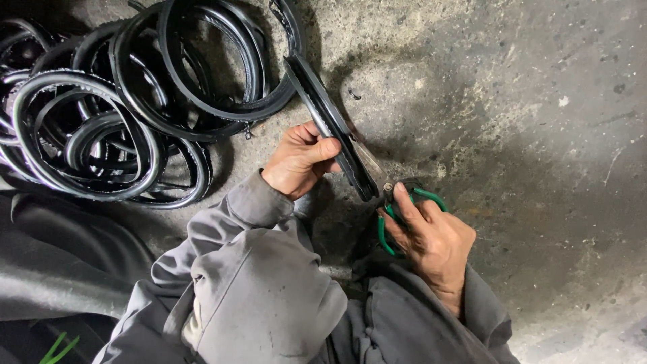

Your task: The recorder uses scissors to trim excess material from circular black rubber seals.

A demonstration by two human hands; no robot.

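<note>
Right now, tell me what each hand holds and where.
Left hand grips the black rubber strip near its lower end; right hand holds scissors by the green handles.

head view, straight down (close)

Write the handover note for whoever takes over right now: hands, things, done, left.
Left hand: closed on the black rubber strip, holding it up off the floor.
Right hand: grip shut on the green-handled shears, blades at the strip's lower end.
Pile of black rubber rings lies on the concrete floor, beside the left hand.
Done: cannot tell how far the cut has gone.
Left: the strip end at the blades; the pile.
</note>
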